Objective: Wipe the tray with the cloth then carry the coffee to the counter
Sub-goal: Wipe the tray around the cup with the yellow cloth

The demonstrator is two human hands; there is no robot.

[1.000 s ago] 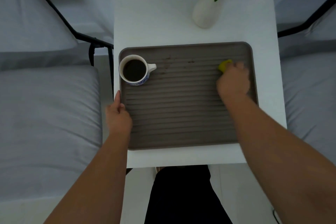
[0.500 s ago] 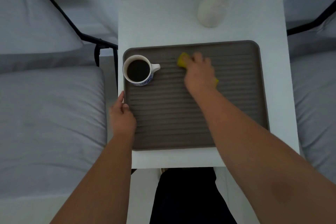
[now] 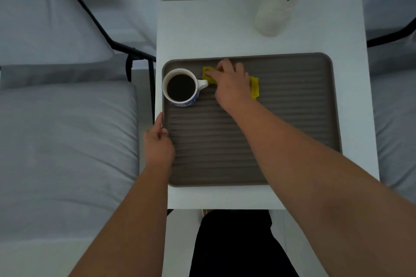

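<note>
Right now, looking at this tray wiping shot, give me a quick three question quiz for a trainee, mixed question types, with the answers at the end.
1. True or false: the coffee mug stands on the tray.
2. Which hand presses the yellow cloth? A) left hand B) right hand C) neither
3. Fill in: the left hand holds the tray's ____ edge.

Key
1. True; it stands in the far left corner.
2. B; the right hand covers most of the cloth, just right of the mug's handle.
3. Left.
</note>
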